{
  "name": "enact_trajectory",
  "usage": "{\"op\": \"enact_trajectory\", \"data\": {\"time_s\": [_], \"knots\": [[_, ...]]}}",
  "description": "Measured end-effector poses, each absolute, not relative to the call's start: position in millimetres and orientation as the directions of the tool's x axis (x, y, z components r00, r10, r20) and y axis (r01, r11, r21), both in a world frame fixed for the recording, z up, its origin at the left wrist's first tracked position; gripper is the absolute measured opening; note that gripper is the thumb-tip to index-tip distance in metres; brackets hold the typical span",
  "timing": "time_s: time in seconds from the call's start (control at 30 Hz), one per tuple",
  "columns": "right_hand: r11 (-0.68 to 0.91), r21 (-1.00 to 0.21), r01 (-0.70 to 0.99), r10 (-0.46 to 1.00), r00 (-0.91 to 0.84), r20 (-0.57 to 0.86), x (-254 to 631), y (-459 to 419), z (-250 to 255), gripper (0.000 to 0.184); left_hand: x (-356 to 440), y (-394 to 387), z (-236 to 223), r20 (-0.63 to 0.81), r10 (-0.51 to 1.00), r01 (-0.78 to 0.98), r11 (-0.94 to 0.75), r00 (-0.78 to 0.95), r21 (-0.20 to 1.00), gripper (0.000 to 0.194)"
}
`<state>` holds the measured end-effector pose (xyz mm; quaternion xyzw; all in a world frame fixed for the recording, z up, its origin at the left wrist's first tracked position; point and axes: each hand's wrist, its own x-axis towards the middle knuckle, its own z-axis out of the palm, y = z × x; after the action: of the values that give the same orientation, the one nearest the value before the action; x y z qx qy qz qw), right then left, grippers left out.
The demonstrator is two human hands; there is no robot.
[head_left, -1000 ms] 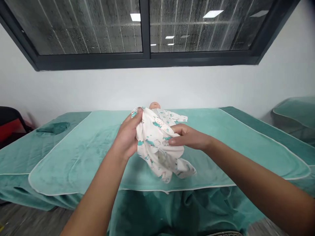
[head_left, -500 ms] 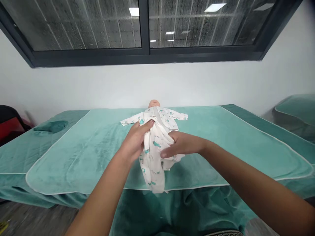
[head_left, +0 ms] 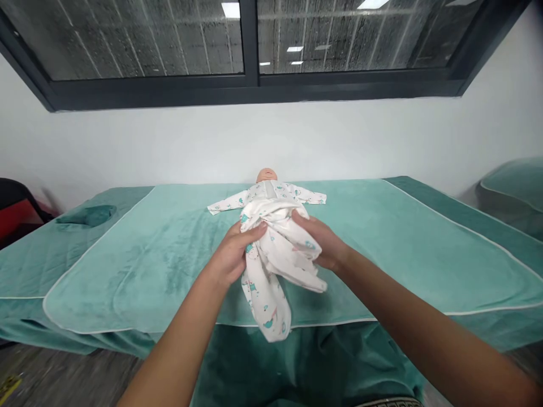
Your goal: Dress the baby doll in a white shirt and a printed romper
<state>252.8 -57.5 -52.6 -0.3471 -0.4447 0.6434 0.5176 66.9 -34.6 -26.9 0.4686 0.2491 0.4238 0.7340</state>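
Between my hands hangs a pair of white baby pants (head_left: 271, 282) with a teal cartoon print, bunched at the top, its legs dangling over the front of the bed. My left hand (head_left: 235, 249) grips the left side of the waist, thumb on top. On the right side, my right hand (head_left: 320, 240) is closed round the gathered cloth. Behind the pants lies a baby doll (head_left: 267, 174) on its back, head toward the wall. It wears a matching long-sleeved top (head_left: 305, 194) with the sleeves spread out; the pants hide its lower body.
A light teal blanket (head_left: 382, 254) with white piping covers the bed, over a darker green cover (head_left: 85, 257). A cushion (head_left: 515, 189) is at the right. At the far left stands a red and black object (head_left: 19, 212). A dark-framed window (head_left: 250, 87) spans the wall.
The pants have come down and away from the doll, whose whole top now shows. My right hand has shifted from the front of the cloth to its right edge, gathering the waist.
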Motion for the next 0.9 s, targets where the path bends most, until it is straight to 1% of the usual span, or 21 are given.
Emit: {"op": "enact_trajectory", "data": {"time_s": [0.07,0.13,0.17,0.23,0.3,0.37,0.4,0.47,0.53,0.63,0.7,0.73,0.8,0.83,0.9], "knots": [[-0.102,-0.952,-0.289,0.929,-0.370,0.013,250,-63,-59,0.053,73,-32,-29,0.042,0.882,-0.456,0.201,0.469,0.867,0.054],[-0.114,-0.968,-0.225,0.878,-0.478,0.008,247,-66,-61,0.050,76,-31,-32,0.015,0.884,-0.461,0.229,0.467,0.857,0.051],[-0.112,-0.967,-0.231,0.878,-0.478,0.013,246,-67,-62,0.048,75,-30,-34,-0.004,0.879,-0.448,0.247,0.477,0.860,0.050],[-0.092,-0.937,-0.338,0.928,-0.371,0.042,245,-67,-62,0.044,70,-30,-41,-0.040,0.855,-0.389,0.277,0.517,0.879,0.050],[-0.082,-0.872,-0.482,0.967,-0.250,0.047,244,-66,-64,0.043,61,-30,-49,-0.118,0.778,-0.236,0.326,0.617,0.916,0.052],[-0.149,-0.819,-0.554,0.968,-0.251,-0.006,243,-67,-72,0.047,51,-30,-58,-0.254,0.681,-0.021,0.368,0.686,0.929,0.054],[-0.195,-0.805,-0.560,0.961,-0.273,-0.042,243,-69,-77,0.049,48,-31,-61,-0.317,0.661,0.064,0.376,0.680,0.924,0.054],[-0.239,-0.810,-0.536,0.955,-0.282,-0.095,241,-79,-92,0.050,44,-33,-67,-0.376,0.689,0.150,0.367,0.619,0.918,0.051],[-0.251,-0.850,-0.462,0.952,-0.275,-0.132,237,-94,-108,0.049,45,-35,-71,-0.359,0.728,0.174,0.320,0.584,0.931,0.043],[-0.349,-0.871,-0.344,0.908,-0.355,-0.223,232,-120,-133,0.052,48,-40,-78,-0.313,0.714,0.248,0.199,0.626,0.948,0.034],[-0.411,-0.848,-0.335,0.878,-0.395,-0.270,230,-135,-147,0.048,49,-43,-83,-0.302,0.693,0.314,0.115,0.655,0.942,0.034],[-0.414,-0.842,-0.347,0.880,-0.389,-0.272,231,-139,-152,0.047,49,-44,-84,-0.300,0.684,0.343,0.077,0.665,0.936,0.035],[-0.359,-0.865,-0.350,0.916,-0.312,-0.254,236,-141,-161,0.046,49,-45,-86,-0.283,0.680,0.376,0.011,0.677,0.927,0.037],[-0.304,-0.894,-0.328,0.943,-0.238,-0.233,239,-139,-163,0.047,50,-45,-85,-0.268,0.688,0.386,-0.019,0.674,0.922,0.038],[-0.183,-0.955,-0.232,0.983,-0.057,-0.174,246,-130,-164,0.049,55,-43,-83,-0.223,0.725,0.397,-0.076,0.652,0.915,0.037]]}}
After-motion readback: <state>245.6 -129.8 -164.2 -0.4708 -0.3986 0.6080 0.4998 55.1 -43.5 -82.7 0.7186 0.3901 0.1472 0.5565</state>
